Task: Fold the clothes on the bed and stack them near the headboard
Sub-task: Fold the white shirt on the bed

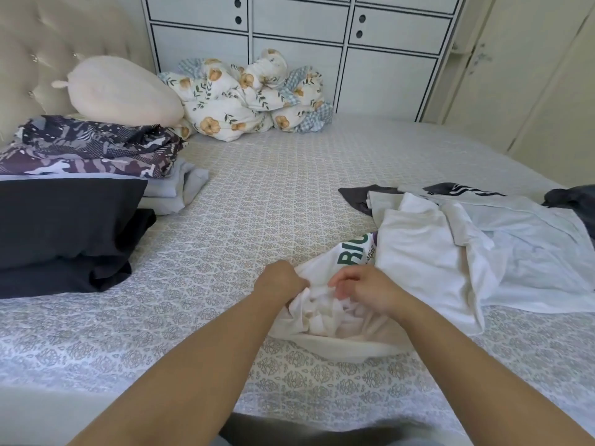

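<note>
From the head view, we have both hands on a white printed T-shirt (325, 304) bunched at the middle of the bed (257, 204), near its front edge. Our left hand (281, 281) has its fingers curled into the fabric at the shirt's 9 o'clock edge; our right hand (363, 292) pinches a gathered fold at the centre. The green lettering shows at the shirt's 1 o'clock.

At 3 o'clock lies the unfolded pile (483, 246) of white and pale garments, with dark pieces beneath. At 9 to 10 o'clock the folded stack (74, 201) sits beside the headboard (48, 43).

We judge we are just picking this shirt up. Next we need to find its shoulders or hem, shake it open and lay it flat.
</note>
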